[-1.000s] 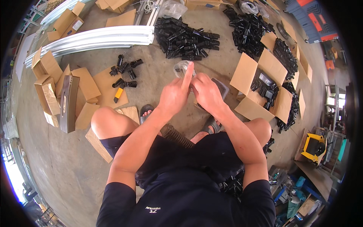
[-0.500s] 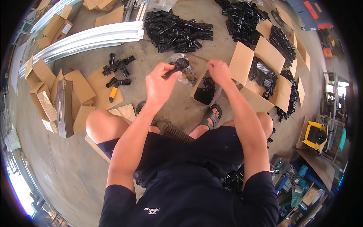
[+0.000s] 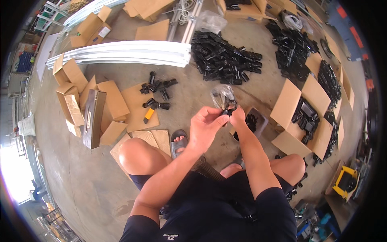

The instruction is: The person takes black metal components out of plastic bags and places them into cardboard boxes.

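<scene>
My left hand (image 3: 207, 128) is closed, pinching a small black fitting (image 3: 230, 107) with a ring-shaped end between thumb and fingers. Right up against the fitting is my right hand (image 3: 238, 114), its fingers drawn together at the fitting's far side; they are largely hidden, and whatever they grip cannot be made out. Just beyond both hands a crumpled clear plastic bag (image 3: 221, 93) lies on the floor. Beneath my right forearm stands a small carton (image 3: 261, 128) with a plastic liner, holding small black pieces; hand and arm cover part of it.
A large pile of black fittings (image 3: 225, 58) lies ahead, another pile (image 3: 292, 52) to its right. An open carton (image 3: 285, 103) of black parts stands right. At left are several black fittings (image 3: 155, 86), a yellow-handled tool (image 3: 149, 114), opened cartons (image 3: 72, 94) and long white profiles (image 3: 121, 54).
My right hand has come from over the small carton to the black fitting in my left hand. The whole view has shifted, so the surroundings sit further right and lower.
</scene>
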`<state>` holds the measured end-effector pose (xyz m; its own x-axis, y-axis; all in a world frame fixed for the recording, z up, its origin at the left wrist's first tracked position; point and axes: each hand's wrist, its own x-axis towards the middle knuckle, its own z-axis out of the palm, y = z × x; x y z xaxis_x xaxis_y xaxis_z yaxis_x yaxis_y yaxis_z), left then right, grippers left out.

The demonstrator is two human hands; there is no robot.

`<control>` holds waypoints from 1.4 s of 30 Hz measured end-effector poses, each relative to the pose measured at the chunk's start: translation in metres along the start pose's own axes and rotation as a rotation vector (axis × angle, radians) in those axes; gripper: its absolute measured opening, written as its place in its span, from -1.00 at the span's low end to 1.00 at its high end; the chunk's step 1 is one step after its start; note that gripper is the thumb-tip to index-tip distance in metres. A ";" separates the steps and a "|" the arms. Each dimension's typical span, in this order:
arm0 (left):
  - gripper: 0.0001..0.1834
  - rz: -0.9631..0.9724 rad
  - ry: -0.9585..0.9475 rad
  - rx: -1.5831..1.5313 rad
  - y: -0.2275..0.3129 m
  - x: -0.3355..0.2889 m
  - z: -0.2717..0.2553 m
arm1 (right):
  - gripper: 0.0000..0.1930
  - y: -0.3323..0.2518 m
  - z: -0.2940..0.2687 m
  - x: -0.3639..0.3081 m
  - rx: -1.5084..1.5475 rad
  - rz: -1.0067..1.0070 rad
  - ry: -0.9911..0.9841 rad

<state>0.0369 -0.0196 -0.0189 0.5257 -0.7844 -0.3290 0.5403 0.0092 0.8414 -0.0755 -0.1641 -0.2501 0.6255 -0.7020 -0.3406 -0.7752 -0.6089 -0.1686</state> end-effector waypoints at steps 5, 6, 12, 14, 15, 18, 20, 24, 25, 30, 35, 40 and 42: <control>-0.87 -0.096 0.039 -0.215 0.005 0.007 -0.011 | -0.78 0.019 0.032 0.014 -0.099 -0.097 0.027; -0.88 -0.108 0.050 -0.262 0.006 0.008 -0.012 | -0.79 0.018 0.028 0.013 -0.043 -0.072 0.078; -0.95 -0.065 0.013 -0.413 0.014 0.010 -0.008 | -0.90 0.003 -0.052 0.004 0.528 -0.235 0.471; -0.96 -0.049 0.002 -0.426 0.018 0.009 -0.006 | -0.90 -0.015 -0.109 -0.014 0.706 -0.248 0.547; -0.95 -0.037 -0.012 -0.437 0.019 0.009 -0.004 | -0.89 -0.023 -0.145 -0.028 0.786 -0.225 0.529; -0.94 -0.005 -0.042 -0.450 0.021 0.006 -0.001 | -0.87 -0.044 -0.225 -0.074 0.984 -0.213 0.509; -0.94 -0.010 -0.036 -0.417 0.017 0.005 0.001 | -0.85 -0.048 -0.244 -0.105 1.049 -0.220 0.512; -0.94 -0.011 -0.077 -0.392 0.010 -0.001 0.008 | -0.83 -0.051 -0.232 -0.134 1.141 -0.322 0.589; -0.94 -0.010 -0.089 -0.385 0.009 -0.003 0.009 | -0.83 -0.051 -0.231 -0.137 1.104 -0.346 0.619; -0.94 0.010 -0.108 -0.345 0.008 -0.014 0.016 | -0.80 -0.057 -0.228 -0.145 0.987 -0.405 0.704; -0.95 0.033 -0.114 -0.300 0.007 -0.015 0.016 | -0.77 -0.055 -0.227 -0.145 0.908 -0.463 0.751; -0.96 0.017 -0.116 -0.306 0.004 -0.015 0.015 | -0.76 -0.048 -0.227 -0.139 0.791 -0.579 0.844; -0.96 -0.002 -0.114 -0.312 0.001 -0.014 0.014 | -0.76 -0.045 -0.225 -0.138 0.772 -0.570 0.825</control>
<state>0.0206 -0.0172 -0.0075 0.4568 -0.8491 -0.2654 0.7260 0.1834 0.6628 -0.1072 -0.1225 0.0125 0.5408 -0.6023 0.5872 -0.0546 -0.7217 -0.6900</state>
